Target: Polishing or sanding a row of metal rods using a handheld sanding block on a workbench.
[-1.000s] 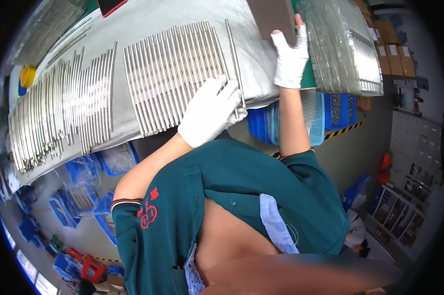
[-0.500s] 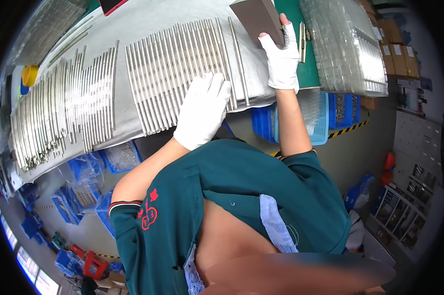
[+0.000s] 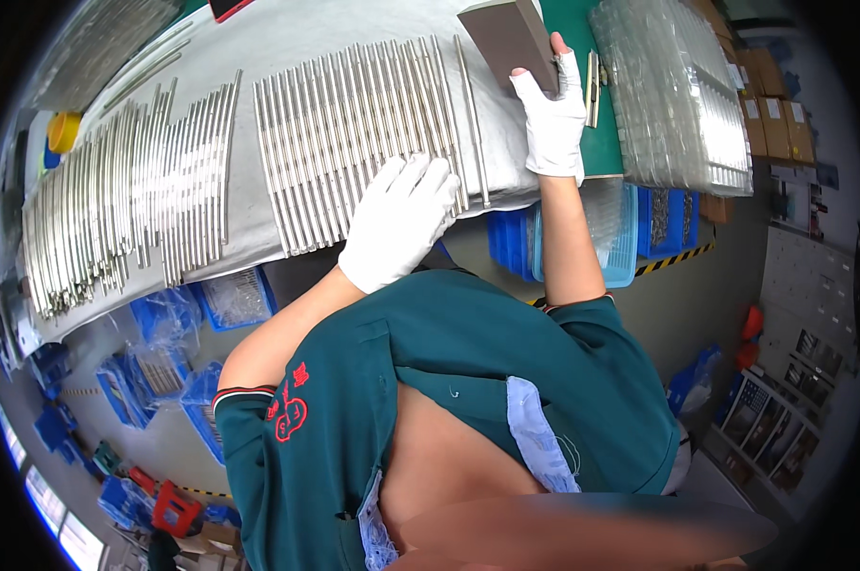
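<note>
My left hand (image 3: 399,224), in a white glove, lies palm down over the near part of a row of thin silver metal rods (image 3: 330,143). Its fingers are stretched out and close together, resting on the rods at the row's right side. One rod (image 3: 470,114) lies a little apart, right of the row. My right hand (image 3: 555,124) wears a white glove with bare thumb and finger ends. It grips a grey-brown rectangular block (image 3: 514,43), tilted above the table's far right part. The hand hides the block's near end.
A second group of rods (image 3: 130,190) lies unevenly on the left of the grey-covered table (image 3: 244,162). Clear plastic trays (image 3: 672,105) are stacked at right, beside a green mat (image 3: 601,152). Blue bins (image 3: 511,243) and a light-blue basket (image 3: 620,257) stand below the table edge.
The view has shifted slightly. My left hand has slid a little toward me over the rods. My right hand still holds the block in nearly the same place.
</note>
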The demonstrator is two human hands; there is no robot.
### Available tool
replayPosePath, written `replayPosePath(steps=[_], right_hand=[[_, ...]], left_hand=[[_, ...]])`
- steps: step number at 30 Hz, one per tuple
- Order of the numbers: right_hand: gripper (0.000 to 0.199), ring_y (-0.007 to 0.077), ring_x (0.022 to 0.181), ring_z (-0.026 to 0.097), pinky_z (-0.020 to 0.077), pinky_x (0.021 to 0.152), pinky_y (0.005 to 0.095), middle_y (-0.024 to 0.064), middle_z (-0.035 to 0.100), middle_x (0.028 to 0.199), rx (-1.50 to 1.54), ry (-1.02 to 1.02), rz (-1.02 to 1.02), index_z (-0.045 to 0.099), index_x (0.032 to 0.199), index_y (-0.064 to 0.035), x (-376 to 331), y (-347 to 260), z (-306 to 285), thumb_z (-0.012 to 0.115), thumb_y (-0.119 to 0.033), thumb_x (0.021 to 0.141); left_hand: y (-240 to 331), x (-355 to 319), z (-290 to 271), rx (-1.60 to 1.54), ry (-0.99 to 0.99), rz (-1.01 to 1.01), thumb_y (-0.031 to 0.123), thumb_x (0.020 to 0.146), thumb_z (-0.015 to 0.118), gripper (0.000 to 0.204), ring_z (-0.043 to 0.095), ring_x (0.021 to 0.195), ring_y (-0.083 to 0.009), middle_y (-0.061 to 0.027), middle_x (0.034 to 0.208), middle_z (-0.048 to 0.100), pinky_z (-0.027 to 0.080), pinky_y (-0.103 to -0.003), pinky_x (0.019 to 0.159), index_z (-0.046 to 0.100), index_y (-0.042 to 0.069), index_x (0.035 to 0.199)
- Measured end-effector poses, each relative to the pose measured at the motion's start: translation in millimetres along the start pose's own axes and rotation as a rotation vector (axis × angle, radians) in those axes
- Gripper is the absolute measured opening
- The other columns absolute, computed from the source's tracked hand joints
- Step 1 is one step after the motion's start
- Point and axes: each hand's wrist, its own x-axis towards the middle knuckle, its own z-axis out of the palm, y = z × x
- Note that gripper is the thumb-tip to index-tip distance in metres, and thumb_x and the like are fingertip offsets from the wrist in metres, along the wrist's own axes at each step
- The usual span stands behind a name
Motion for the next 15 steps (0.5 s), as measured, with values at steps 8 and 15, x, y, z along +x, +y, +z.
replayPosePath(steps=[8, 15], right_hand=[[0.061, 0.0194, 0.115, 0.058, 0.0446, 0.101, 0.03, 0.0117, 0.061, 0.129, -0.056, 0.004, -0.025, 0.051, 0.142, -0.0059, -1, 1, -4, 0.075, -0.01, 0.086], [0.062, 0.0199, 0.121, 0.053, 0.041, 0.105, 0.0311, 0.0117, 0.055, 0.138, -0.054, 0.007, 0.008, 0.05, 0.143, -0.0063, -2, -5, -2, 0.075, -0.009, 0.087]], left_hand=[[-16, 10, -25, -0.35, 0.18, 0.083, 0.02, 0.08, 0.078, 0.024, 0.066, 0.073, -0.0283, -0.0096, 0.1, 0.066, 0.054, -0.036, 0.06, 0.061, 0.007, 0.093], [-72, 23, -83, 0.026, 0.36, -0.017, 0.012, 0.082, 0.076, 0.013, 0.07, 0.086, -0.026, -0.0108, 0.087, 0.068, 0.057, -0.032, 0.073, 0.065, 0.006, 0.085]])
